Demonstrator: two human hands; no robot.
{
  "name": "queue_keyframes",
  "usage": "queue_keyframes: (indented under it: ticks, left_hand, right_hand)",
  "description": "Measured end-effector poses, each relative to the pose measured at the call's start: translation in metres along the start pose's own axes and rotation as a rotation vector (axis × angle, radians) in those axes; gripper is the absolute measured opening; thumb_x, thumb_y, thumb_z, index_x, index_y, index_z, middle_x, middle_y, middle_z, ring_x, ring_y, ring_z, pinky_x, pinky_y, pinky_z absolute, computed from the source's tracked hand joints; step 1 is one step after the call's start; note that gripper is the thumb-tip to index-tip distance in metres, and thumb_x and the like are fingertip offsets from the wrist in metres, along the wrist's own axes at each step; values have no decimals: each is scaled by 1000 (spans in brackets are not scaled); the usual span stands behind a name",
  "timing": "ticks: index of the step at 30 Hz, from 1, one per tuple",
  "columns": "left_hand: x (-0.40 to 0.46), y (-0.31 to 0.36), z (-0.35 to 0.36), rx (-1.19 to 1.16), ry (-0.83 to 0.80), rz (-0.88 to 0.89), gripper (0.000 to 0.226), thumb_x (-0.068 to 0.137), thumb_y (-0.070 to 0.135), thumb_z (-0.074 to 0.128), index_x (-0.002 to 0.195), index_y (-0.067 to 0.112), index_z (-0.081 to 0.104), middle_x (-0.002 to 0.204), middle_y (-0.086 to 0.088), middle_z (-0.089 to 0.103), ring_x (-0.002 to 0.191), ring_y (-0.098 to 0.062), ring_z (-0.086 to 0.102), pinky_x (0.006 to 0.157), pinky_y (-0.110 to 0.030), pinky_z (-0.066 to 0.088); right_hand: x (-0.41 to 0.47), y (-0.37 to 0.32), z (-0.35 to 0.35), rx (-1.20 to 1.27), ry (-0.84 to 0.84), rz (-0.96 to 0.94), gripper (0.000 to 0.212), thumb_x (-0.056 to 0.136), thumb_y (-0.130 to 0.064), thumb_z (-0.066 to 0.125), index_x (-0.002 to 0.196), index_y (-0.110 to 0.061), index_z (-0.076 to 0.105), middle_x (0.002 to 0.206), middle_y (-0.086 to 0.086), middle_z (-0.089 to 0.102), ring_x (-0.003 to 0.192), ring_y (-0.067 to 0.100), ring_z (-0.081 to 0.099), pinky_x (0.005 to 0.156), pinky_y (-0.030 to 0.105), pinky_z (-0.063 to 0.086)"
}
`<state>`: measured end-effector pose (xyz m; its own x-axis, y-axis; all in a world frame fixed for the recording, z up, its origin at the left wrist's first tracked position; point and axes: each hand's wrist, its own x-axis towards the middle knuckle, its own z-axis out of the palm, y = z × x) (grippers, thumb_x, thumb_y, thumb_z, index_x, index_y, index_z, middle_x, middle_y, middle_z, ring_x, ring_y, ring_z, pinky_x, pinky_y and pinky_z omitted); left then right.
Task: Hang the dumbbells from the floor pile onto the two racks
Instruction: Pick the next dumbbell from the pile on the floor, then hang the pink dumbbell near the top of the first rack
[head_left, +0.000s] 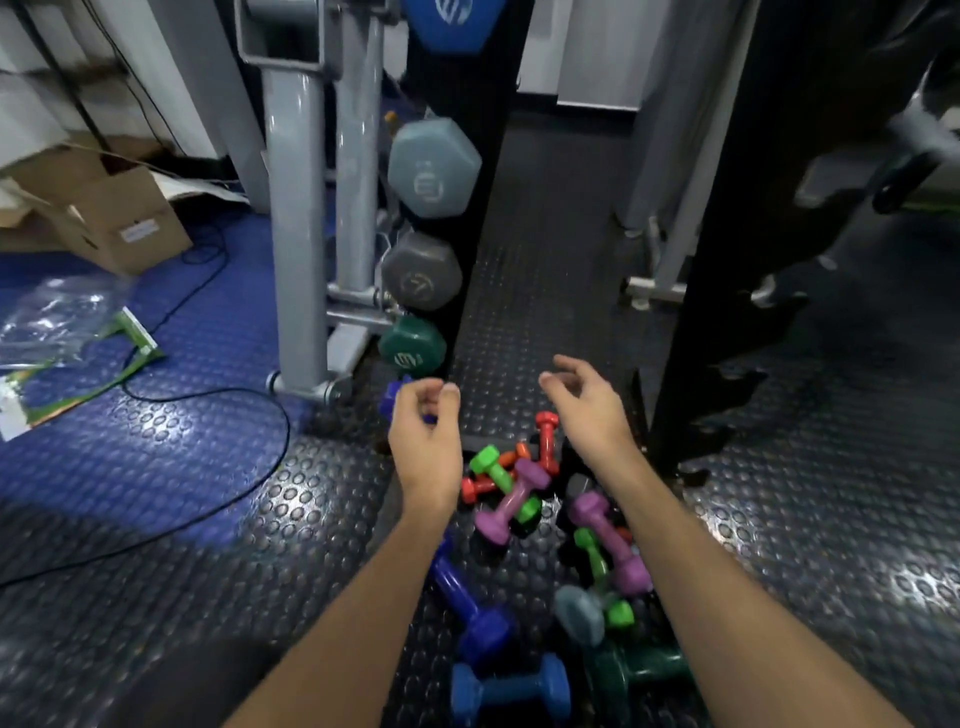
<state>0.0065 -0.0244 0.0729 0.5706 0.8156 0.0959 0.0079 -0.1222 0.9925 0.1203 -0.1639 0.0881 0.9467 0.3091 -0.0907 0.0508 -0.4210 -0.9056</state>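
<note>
1. A pile of small colour-coated hex dumbbells (524, 499) is lying on the studded black rubber floor (208, 545), between two black upright racks.
2. Judging by size, each looks light but dense and stiff; the narrow middle handle is offering the best grip.
3. The left hand (423, 415) and right hand (587, 400) are hovering above the pile, fingers loosely curled, holding nothing.
4. The left black rack (483, 208) is already carrying larger dumbbells.
</note>
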Motion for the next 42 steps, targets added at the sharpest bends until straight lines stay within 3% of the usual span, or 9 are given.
queue_keyframes:
  ticks: [4, 9, 14, 18, 20, 25, 31, 35, 42]
  left_hand:
    - [-13, -85, 10, 92, -55, -280, 12, 100, 25, 65, 103, 14, 69, 93, 3, 69, 83, -7, 62, 69, -8, 43]
    - [-14, -210, 35, 125, -171, -640, 33, 79, 50, 67, 90, 19, 67, 94, -14, 75, 84, -28, 67, 80, -46, 55]
    - [-18, -239, 48, 170, -262, -749, 33, 93, 42, 68, 106, 12, 69, 90, -10, 70, 75, -17, 58, 67, -35, 46]
    - [-12, -274, 65, 213, -213, -808, 60, 69, 54, 69, 96, 1, 74, 81, -10, 70, 72, -25, 63, 65, -37, 50]
    - [-11, -268, 68, 180, -242, -877, 41, 81, 43, 73, 92, 4, 73, 77, -9, 70, 68, -23, 62, 63, -34, 50]
    - [-15, -284, 74, 32, -339, -1099, 20, 97, 35, 66, 97, 15, 63, 94, -11, 68, 95, -28, 61, 101, -43, 47]
    - [-15, -292, 86, -130, -281, -1137, 40, 99, 38, 67, 126, 11, 60, 112, -17, 67, 101, -34, 62, 96, -53, 50]
    - [-14, -300, 86, -159, -220, -1152, 40, 103, 30, 62, 136, 7, 56, 127, -21, 64, 113, -36, 61, 99, -56, 53]
    - [-17, -298, 82, -223, -144, -1160, 35, 102, 16, 60, 136, 6, 56, 131, -23, 58, 119, -37, 58, 88, -54, 57]
  right_hand:
    - [12, 67, 27, -96, -54, 142, 40, 98, -36, 64, 134, -18, 64, 107, -7, 69, 97, 10, 65, 84, 21, 48]
    - [34, 132, 57, -227, -140, 231, 38, 95, -44, 64, 122, -19, 70, 115, 2, 73, 109, 22, 67, 101, 42, 52]
    - [60, 167, 83, -403, -198, 181, 29, 100, -37, 59, 118, -18, 71, 96, -1, 64, 91, 20, 62, 78, 31, 46]
    - [74, 194, 98, -435, -209, 120, 10, 98, -34, 60, 106, -34, 68, 97, -7, 58, 88, 13, 57, 78, 25, 39]
    - [79, 207, 100, -414, -217, 93, 16, 94, -34, 62, 107, -38, 71, 104, -6, 57, 90, 11, 58, 77, 23, 40]
    - [91, 231, 99, -471, -283, 85, 51, 87, -38, 71, 136, -42, 61, 115, -1, 50, 99, 15, 56, 74, 20, 40]
    - [99, 242, 99, -668, -355, 12, 65, 84, -48, 74, 145, -38, 54, 113, 0, 59, 108, 25, 55, 103, 42, 46]
    - [95, 246, 104, -638, -325, -32, 39, 89, -35, 69, 127, -32, 64, 94, -7, 60, 102, 28, 60, 91, 41, 54]
    - [86, 237, 101, -649, -342, -113, 46, 93, -28, 68, 138, -26, 57, 120, 0, 64, 99, 23, 66, 82, 32, 50]
